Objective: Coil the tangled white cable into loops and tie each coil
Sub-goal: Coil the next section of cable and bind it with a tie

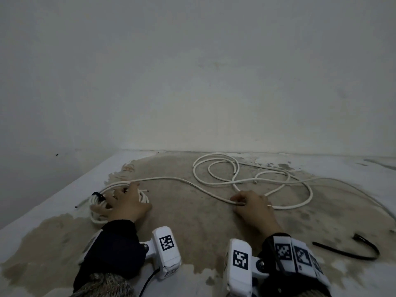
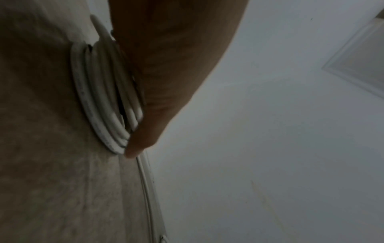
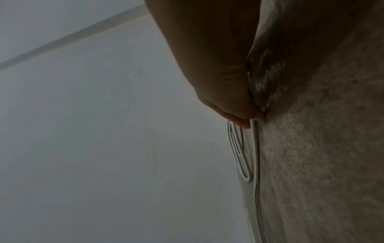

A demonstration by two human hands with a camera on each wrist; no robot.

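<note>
A bundled coil [image 1: 97, 213] of white cable lies on the floor at the left, with a black tie [image 1: 98, 196] around it. My left hand [image 1: 116, 200] rests flat on top of this coil [image 2: 104, 106], fingers [image 2: 162, 98] spread and straight. From the coil a loose white cable [image 1: 171, 179] runs right into tangled loops [image 1: 235, 170] near the wall. My right hand [image 1: 240, 203] sits on the floor in the middle, fingers curled, pinching that strand [image 3: 256, 156] where it passes under the fingertips [image 3: 243, 122].
A loose black tie [image 1: 353, 249] lies curved on the floor at the right. The floor [image 1: 192, 221] is a stained beige patch with white edges. A plain wall [image 1: 192, 82] stands just behind the loops, and a side wall closes the left.
</note>
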